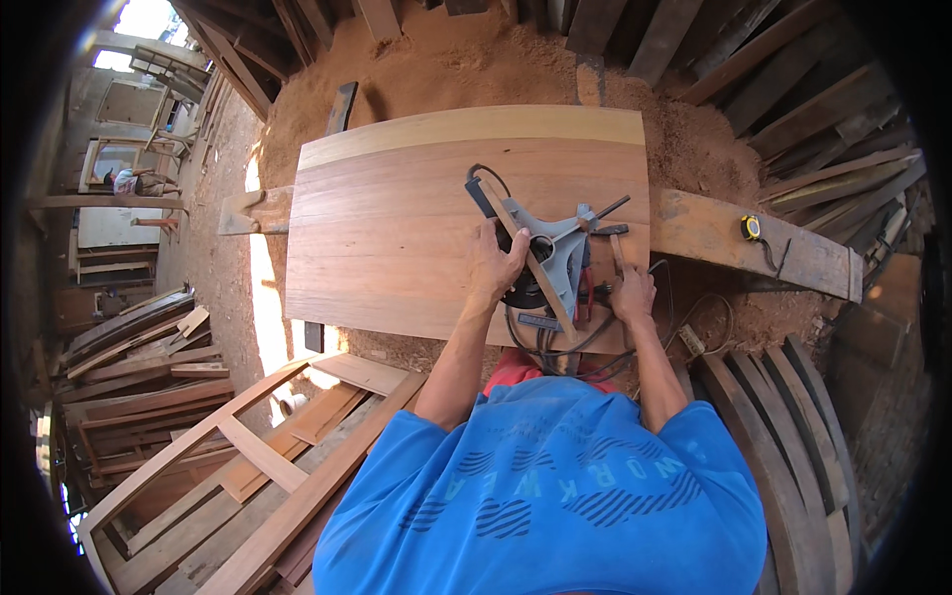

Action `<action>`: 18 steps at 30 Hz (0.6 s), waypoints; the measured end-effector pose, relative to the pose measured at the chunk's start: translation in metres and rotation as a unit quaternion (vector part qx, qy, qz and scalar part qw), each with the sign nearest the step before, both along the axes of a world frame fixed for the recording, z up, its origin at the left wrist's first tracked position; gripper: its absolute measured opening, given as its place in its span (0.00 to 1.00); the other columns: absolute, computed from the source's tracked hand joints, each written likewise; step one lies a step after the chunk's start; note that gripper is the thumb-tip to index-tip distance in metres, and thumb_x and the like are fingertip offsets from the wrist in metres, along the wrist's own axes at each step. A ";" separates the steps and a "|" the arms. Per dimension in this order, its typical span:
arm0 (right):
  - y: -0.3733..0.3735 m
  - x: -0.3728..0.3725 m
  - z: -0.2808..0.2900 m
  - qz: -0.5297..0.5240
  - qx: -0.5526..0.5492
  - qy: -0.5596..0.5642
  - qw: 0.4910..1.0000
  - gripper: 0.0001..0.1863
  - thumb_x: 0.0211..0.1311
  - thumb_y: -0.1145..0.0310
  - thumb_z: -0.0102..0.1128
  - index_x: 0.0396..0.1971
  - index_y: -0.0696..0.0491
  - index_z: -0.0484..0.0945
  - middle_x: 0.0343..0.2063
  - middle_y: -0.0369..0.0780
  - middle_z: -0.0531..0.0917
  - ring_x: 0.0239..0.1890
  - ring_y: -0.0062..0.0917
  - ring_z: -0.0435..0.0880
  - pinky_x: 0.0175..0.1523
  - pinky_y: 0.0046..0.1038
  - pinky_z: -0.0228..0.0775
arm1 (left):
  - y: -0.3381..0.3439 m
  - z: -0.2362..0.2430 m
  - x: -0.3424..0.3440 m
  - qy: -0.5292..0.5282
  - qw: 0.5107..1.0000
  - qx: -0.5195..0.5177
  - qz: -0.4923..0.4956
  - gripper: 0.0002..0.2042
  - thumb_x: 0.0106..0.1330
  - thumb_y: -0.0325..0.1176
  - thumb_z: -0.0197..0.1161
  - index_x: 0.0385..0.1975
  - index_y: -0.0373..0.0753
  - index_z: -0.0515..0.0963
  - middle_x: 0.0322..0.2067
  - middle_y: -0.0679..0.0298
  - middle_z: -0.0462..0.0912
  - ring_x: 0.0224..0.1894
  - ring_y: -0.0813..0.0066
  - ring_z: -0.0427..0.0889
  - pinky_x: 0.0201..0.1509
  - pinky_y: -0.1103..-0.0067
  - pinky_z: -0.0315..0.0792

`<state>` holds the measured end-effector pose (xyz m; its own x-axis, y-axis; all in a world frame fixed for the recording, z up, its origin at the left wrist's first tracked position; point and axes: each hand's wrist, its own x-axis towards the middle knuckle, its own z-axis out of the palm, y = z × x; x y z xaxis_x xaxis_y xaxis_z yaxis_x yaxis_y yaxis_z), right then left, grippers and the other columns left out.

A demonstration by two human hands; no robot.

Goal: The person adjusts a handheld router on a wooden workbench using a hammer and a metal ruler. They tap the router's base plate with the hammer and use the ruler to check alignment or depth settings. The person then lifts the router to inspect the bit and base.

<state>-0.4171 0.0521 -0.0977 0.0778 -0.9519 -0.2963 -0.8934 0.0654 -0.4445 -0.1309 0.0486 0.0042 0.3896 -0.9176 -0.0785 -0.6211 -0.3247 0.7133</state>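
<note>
A wide reddish-brown wooden panel (397, 228) with a paler strip along its far edge lies flat before me. Near its right end rests a corded power tool (563, 260) with a grey metal base, its exact kind unclear. A narrow wooden strip (531, 248) runs along this tool. My left hand (496, 263) is closed on the tool and strip, thumb on top. In my right hand (633, 292) is a hammer (617, 238), gripped by its wooden handle, its dark head beside the grey base. Black cords loop between the tool and my body.
A heavy beam (764, 243) under the panel juts out rightward, bearing a yellow tape measure (751, 228). A wooden frame (258, 451) and loose boards lie at lower left. Curved timbers (783, 446) stand at lower right. Sawdust covers the ground; another person (144, 182) is far left.
</note>
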 end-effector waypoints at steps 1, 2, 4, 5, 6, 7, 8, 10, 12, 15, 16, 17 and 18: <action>-0.001 0.002 0.012 -0.009 -0.009 -0.011 1.000 0.26 0.70 0.69 0.54 0.67 0.48 0.75 0.54 0.56 0.80 0.55 0.54 0.81 0.58 0.49 0.75 | 0.001 0.000 0.000 0.005 1.000 0.000 0.002 0.31 0.66 0.51 0.68 0.58 0.29 0.76 0.53 0.39 0.81 0.58 0.42 0.78 0.63 0.57 0.71; -0.003 0.002 0.014 -0.014 -0.029 -0.076 0.997 0.23 0.70 0.68 0.54 0.64 0.51 0.77 0.52 0.56 0.81 0.54 0.54 0.82 0.58 0.48 0.75 | 0.001 0.001 0.000 0.010 1.000 -0.001 0.004 0.31 0.66 0.52 0.68 0.58 0.29 0.76 0.53 0.39 0.81 0.58 0.42 0.78 0.63 0.56 0.71; -0.010 0.001 0.019 -0.027 -0.069 -0.201 0.977 0.20 0.72 0.65 0.54 0.58 0.56 0.81 0.48 0.57 0.85 0.52 0.53 0.84 0.58 0.45 0.75 | 0.002 -0.003 0.002 0.048 0.999 0.001 0.009 0.32 0.66 0.52 0.68 0.58 0.29 0.76 0.53 0.39 0.81 0.58 0.42 0.78 0.63 0.57 0.71; -0.014 0.001 0.023 -0.038 -0.074 -0.218 0.973 0.19 0.72 0.65 0.55 0.56 0.58 0.82 0.47 0.56 0.86 0.52 0.52 0.85 0.58 0.43 0.75 | 0.001 -0.005 0.003 0.068 0.998 0.001 0.011 0.32 0.66 0.53 0.68 0.58 0.29 0.76 0.53 0.39 0.81 0.58 0.42 0.78 0.63 0.57 0.71; -0.018 0.004 0.025 -0.047 -0.078 -0.234 0.968 0.18 0.72 0.65 0.55 0.53 0.59 0.83 0.45 0.55 0.87 0.51 0.50 0.86 0.58 0.41 0.76 | 0.002 -0.007 0.004 0.052 0.999 0.005 0.009 0.32 0.66 0.53 0.68 0.58 0.29 0.76 0.53 0.39 0.81 0.58 0.42 0.78 0.63 0.57 0.72; -0.021 0.006 0.027 -0.059 -0.082 -0.252 0.963 0.17 0.73 0.65 0.55 0.51 0.60 0.84 0.44 0.54 0.88 0.50 0.49 0.87 0.58 0.39 0.76 | 0.001 -0.004 0.003 0.036 0.999 0.010 0.005 0.33 0.66 0.53 0.68 0.58 0.29 0.76 0.53 0.39 0.81 0.59 0.42 0.78 0.62 0.57 0.72; -0.024 0.007 0.028 -0.061 -0.082 -0.261 0.960 0.18 0.73 0.64 0.55 0.51 0.61 0.84 0.44 0.55 0.88 0.50 0.49 0.87 0.58 0.39 0.76 | 0.000 0.000 0.002 0.019 1.000 0.016 0.002 0.33 0.65 0.54 0.68 0.58 0.28 0.76 0.54 0.38 0.81 0.59 0.42 0.77 0.62 0.57 0.72; -0.028 0.012 0.033 -0.063 -0.079 -0.281 0.954 0.19 0.73 0.63 0.56 0.51 0.62 0.83 0.44 0.56 0.88 0.51 0.49 0.87 0.58 0.40 0.76 | 0.000 0.006 0.000 0.030 0.999 0.015 -0.004 0.33 0.67 0.53 0.66 0.59 0.27 0.75 0.55 0.38 0.81 0.60 0.42 0.77 0.63 0.57 0.72; -0.030 0.021 0.037 -0.069 -0.061 -0.323 0.942 0.19 0.73 0.63 0.56 0.50 0.63 0.83 0.44 0.55 0.88 0.51 0.47 0.87 0.58 0.39 0.76 | 0.002 0.005 0.003 0.061 0.998 0.002 -0.004 0.32 0.69 0.51 0.64 0.60 0.27 0.74 0.56 0.37 0.80 0.61 0.41 0.77 0.64 0.57 0.71; -0.023 0.026 0.031 -0.075 -0.023 -0.353 0.932 0.19 0.72 0.63 0.56 0.52 0.61 0.83 0.44 0.52 0.88 0.51 0.45 0.87 0.58 0.37 0.76 | 0.004 -0.009 0.008 0.123 0.992 -0.042 0.001 0.29 0.73 0.46 0.60 0.64 0.26 0.70 0.60 0.36 0.77 0.64 0.39 0.74 0.67 0.56 0.68; -0.021 0.026 0.029 -0.076 -0.009 -0.356 0.931 0.19 0.72 0.63 0.57 0.53 0.60 0.83 0.45 0.50 0.88 0.51 0.44 0.87 0.58 0.36 0.75 | 0.004 -0.013 0.008 0.133 0.989 -0.060 0.001 0.28 0.74 0.44 0.58 0.65 0.26 0.68 0.62 0.36 0.74 0.67 0.38 0.71 0.69 0.55 0.66; -0.017 0.024 0.028 -0.077 -0.028 -0.331 0.940 0.19 0.72 0.64 0.57 0.54 0.60 0.82 0.46 0.51 0.88 0.52 0.45 0.87 0.58 0.38 0.75 | 0.004 -0.015 0.010 0.144 0.987 -0.077 0.000 0.28 0.76 0.41 0.56 0.66 0.25 0.67 0.65 0.35 0.72 0.69 0.38 0.69 0.71 0.53 0.64; -0.010 0.022 0.027 -0.078 -0.047 -0.305 0.948 0.19 0.72 0.64 0.57 0.54 0.60 0.82 0.47 0.52 0.87 0.53 0.46 0.86 0.59 0.39 0.75 | 0.006 -0.017 0.013 0.071 0.991 -0.114 -0.012 0.27 0.74 0.39 0.57 0.67 0.29 0.67 0.67 0.36 0.69 0.71 0.38 0.65 0.72 0.52 0.61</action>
